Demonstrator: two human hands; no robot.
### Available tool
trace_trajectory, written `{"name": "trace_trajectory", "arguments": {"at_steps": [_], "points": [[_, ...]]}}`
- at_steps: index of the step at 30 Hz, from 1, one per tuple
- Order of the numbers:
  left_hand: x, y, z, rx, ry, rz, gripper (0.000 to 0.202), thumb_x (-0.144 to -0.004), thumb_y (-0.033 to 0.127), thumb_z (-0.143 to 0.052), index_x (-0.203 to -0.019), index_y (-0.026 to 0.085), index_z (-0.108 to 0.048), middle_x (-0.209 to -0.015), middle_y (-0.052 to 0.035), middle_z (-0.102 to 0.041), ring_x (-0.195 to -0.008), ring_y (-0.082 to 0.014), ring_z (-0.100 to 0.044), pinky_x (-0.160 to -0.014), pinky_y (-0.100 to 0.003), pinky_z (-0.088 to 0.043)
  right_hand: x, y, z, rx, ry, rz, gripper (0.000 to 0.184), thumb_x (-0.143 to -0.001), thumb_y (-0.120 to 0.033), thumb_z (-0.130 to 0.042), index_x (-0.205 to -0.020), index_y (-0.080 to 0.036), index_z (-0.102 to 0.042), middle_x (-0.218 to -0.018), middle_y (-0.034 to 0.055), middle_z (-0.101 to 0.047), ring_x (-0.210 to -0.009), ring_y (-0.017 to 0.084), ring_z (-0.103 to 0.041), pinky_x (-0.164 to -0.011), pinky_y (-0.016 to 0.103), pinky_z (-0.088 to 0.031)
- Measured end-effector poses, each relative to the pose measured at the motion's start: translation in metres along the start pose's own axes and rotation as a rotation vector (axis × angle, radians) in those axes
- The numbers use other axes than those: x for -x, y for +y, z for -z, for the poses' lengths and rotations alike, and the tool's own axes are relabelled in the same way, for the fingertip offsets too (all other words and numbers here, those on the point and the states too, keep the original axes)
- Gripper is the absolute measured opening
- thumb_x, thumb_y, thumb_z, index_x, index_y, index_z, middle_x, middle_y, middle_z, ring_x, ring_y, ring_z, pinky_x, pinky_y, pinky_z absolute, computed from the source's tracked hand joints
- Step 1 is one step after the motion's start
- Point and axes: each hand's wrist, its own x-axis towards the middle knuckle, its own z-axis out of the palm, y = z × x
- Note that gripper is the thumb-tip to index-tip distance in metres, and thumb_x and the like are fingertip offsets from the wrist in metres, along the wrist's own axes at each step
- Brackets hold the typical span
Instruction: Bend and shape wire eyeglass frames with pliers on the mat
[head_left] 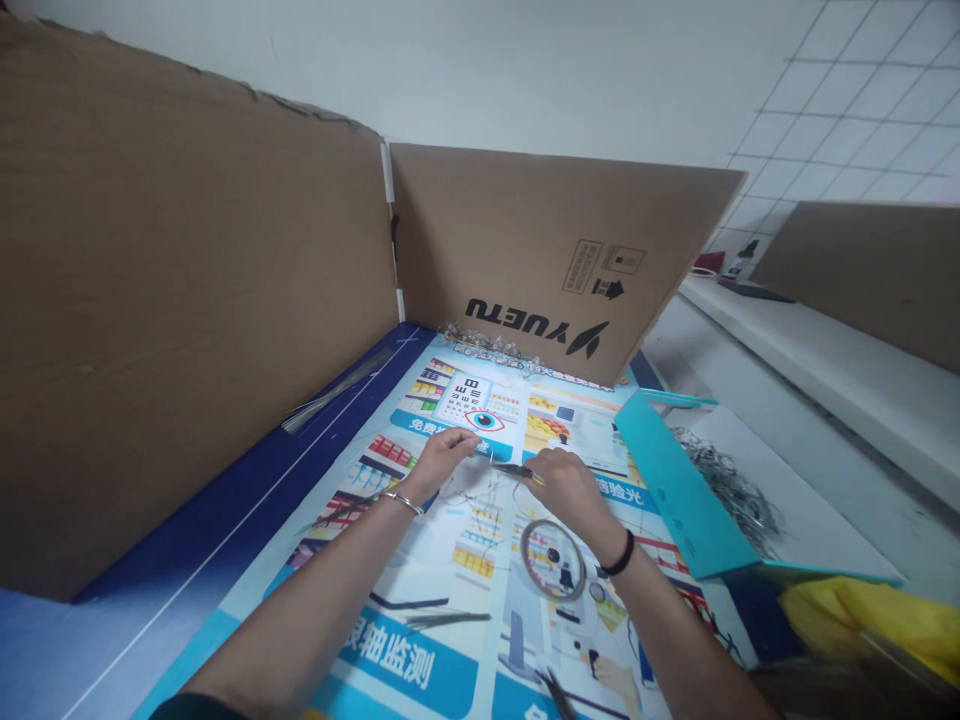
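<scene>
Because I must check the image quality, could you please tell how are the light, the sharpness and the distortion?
Head view: the printed sheet is bright, the back cardboard panel darker toward its left corner; head view: the yellow item at lower right is blurred; head view: the left cardboard panel looks stretched; head view: fine detail on the tool in the right hand is unclear.

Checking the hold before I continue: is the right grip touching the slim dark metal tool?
Touching: the head view shows the right grip closed around the rear of the slim dark metal tool, its narrow front jutting out.
</scene>
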Motion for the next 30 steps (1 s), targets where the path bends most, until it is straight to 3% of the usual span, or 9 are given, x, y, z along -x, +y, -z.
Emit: {"name": "trace_trajectory", "arguments": {"at_steps": [10, 16, 30], "points": [[0.001, 0.002, 0.001, -0.017, -0.007, 0.006, 0.021, -0.077, 0.037, -0.059, -0.075, 0.016, -0.064, -0.070, -0.0009, -0.060, -0.070, -0.0142, -0.053, -0.070, -0.026, -0.042, 0.001, 0.002, 0.004, -0.026, 0.012, -0.019, 0.015, -0.083, -0.031, -0.055, -0.087, -0.022, -0.066, -0.082, 0.0043, -0.064, -0.082, 0.018, -0.056, -0.073, 0.028, -0.034], [0.001, 0.005, 0.000, -0.016, 0.006, 0.012, 0.021, -0.077, 0.035, -0.059, -0.072, 0.016, -0.062, -0.070, -0.0007, -0.059, -0.070, -0.0140, -0.053, -0.070, -0.025, -0.041, 0.003, 0.005, 0.011, -0.016, -0.060, -0.013, 0.018, -0.083, -0.034, -0.055, -0.088, -0.022, -0.067, -0.082, 0.0045, -0.064, -0.081, 0.018, -0.056, -0.071, 0.028, -0.034], [0.003, 0.005, -0.005, -0.051, 0.002, 0.014, 0.019, -0.076, 0.033, -0.057, -0.072, 0.016, -0.062, -0.068, 0.0006, -0.059, -0.068, -0.0133, -0.052, -0.067, -0.024, -0.040, 0.009, -0.032, 0.018, 0.185, -0.036, -0.099, 0.015, -0.086, -0.022, -0.048, -0.083, -0.019, -0.062, -0.085, 0.0089, -0.058, -0.084, 0.022, -0.049, -0.071, 0.034, -0.027]]}}
